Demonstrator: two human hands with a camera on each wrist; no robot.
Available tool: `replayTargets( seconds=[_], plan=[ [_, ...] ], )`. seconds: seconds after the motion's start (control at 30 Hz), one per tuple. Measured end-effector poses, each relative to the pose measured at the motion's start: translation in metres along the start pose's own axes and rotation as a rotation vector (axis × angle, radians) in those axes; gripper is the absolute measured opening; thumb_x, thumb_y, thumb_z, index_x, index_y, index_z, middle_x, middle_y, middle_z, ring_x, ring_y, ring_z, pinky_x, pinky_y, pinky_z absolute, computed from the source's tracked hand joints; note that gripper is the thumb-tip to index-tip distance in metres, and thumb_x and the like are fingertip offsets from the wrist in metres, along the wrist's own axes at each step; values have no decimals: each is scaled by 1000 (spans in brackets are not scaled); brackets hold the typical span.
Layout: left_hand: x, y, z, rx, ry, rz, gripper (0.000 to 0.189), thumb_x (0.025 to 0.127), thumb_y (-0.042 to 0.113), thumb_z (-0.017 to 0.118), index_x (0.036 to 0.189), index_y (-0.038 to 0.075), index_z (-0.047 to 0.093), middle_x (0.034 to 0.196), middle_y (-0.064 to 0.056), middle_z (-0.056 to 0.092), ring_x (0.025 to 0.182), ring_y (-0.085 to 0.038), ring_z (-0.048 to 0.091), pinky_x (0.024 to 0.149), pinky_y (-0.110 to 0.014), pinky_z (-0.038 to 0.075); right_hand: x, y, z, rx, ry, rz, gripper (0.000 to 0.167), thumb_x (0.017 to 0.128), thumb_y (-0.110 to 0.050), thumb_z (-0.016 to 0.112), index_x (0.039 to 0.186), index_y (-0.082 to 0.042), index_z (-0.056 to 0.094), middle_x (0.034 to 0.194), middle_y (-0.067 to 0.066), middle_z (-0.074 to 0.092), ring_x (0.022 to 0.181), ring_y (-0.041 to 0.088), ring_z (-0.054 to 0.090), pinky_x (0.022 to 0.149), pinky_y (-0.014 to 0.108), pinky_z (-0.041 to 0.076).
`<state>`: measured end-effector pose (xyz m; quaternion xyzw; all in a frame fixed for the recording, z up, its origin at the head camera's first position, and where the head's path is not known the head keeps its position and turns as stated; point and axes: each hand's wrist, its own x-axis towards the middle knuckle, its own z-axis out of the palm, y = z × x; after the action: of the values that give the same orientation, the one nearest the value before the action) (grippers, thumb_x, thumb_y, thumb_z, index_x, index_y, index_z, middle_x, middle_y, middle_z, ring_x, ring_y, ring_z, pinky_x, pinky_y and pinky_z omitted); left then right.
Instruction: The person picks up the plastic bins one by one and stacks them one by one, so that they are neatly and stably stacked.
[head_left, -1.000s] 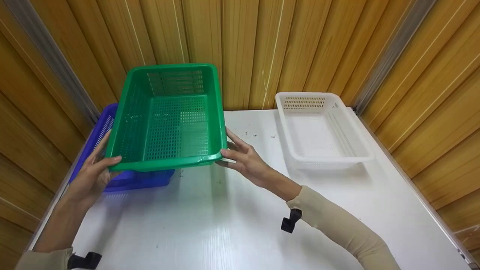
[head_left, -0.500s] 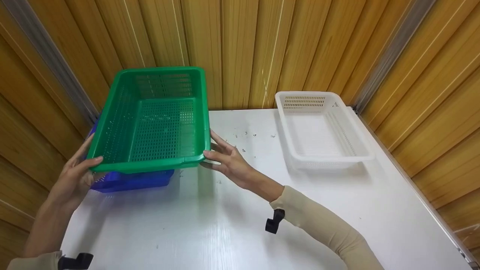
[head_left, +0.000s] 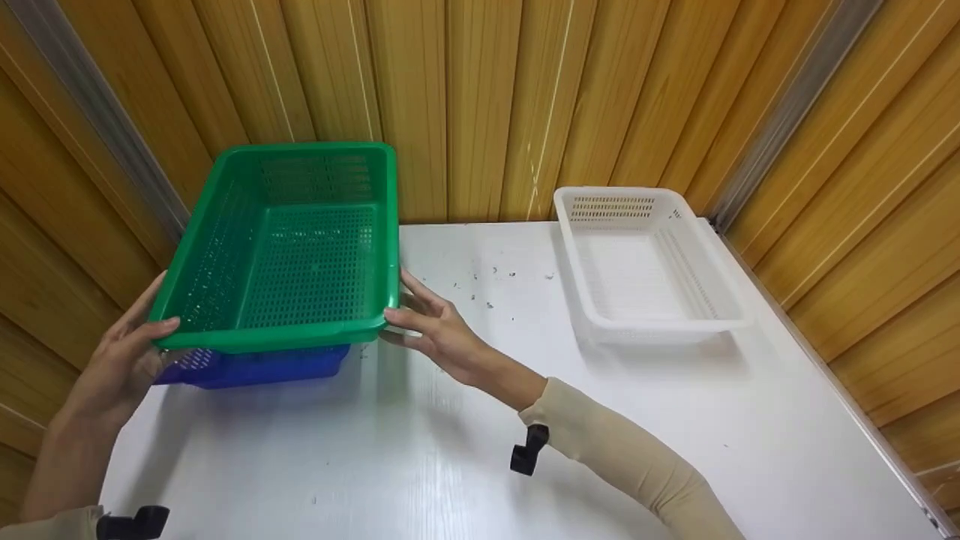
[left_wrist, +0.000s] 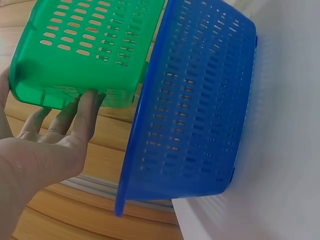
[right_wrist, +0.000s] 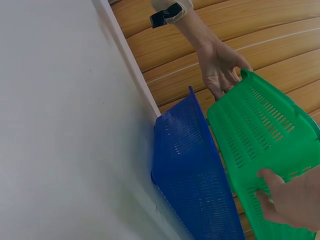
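A green perforated plastic basket (head_left: 262, 341) is held up between both hands, over a blue basket (head_left: 274, 369) that stands on the white table. My left hand (head_left: 116, 367) grips its near left corner, thumb on the rim and fingers underneath. At the near right corner, my right hand (head_left: 442, 337) holds the rim with the thumb on top and fingers along the outer wall. In the left wrist view, the green basket's (left_wrist: 85, 65) base is right at the rim of the blue basket (left_wrist: 195, 100). From the head, the green basket hides most of the blue one.
A white perforated basket (head_left: 660, 327) stands at the right rear of the white table (head_left: 465, 457). Yellow wood-look panels (head_left: 480, 105) wall in the back and both sides. Small dark marks dot the tabletop between the baskets.
Both hands have carried the green basket leftward and slightly down, so it now covers more of the blue basket. The white basket stays in place.
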<state>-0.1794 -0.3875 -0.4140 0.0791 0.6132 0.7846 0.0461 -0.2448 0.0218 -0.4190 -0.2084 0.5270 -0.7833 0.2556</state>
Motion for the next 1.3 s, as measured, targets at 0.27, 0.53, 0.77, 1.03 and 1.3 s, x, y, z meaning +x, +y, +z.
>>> replayTargets(
  seconds=[0.27,0.53,0.77,1.03,1.3],
  plan=[
    [-4,-2,-13,63,45,1,67,107,7,43,164,34,19,152,12,36,128,-1,53,95,-17,52,9,5,9,25,-24,4,76,100,-14,60,163,-33,24,166,11,32,140,29,53,115,47,45],
    [-3,-2,-22,124,120,-24,67,107,11,46,163,40,21,170,3,14,148,-21,26,95,-15,51,14,6,17,12,-11,-9,76,99,-16,61,163,-33,24,164,8,34,139,28,54,115,47,45],
    [-7,5,-25,108,133,-1,66,108,10,44,163,39,21,172,3,9,156,-26,10,104,-19,48,17,5,26,15,-22,-15,76,99,-17,61,163,-33,24,163,8,35,139,30,54,115,47,44],
    [-12,8,-35,12,103,-3,64,110,10,37,163,40,18,173,7,-2,160,-21,-6,123,-52,-21,24,14,38,14,-24,11,75,100,-21,61,163,-37,23,164,2,33,141,28,52,116,45,44],
    [-13,-1,-56,40,64,-3,63,111,13,32,163,42,12,173,10,-8,159,-22,-19,117,-56,-28,31,26,48,54,-31,25,75,102,-18,60,163,-38,21,168,0,28,149,30,42,117,44,42]
  ],
)
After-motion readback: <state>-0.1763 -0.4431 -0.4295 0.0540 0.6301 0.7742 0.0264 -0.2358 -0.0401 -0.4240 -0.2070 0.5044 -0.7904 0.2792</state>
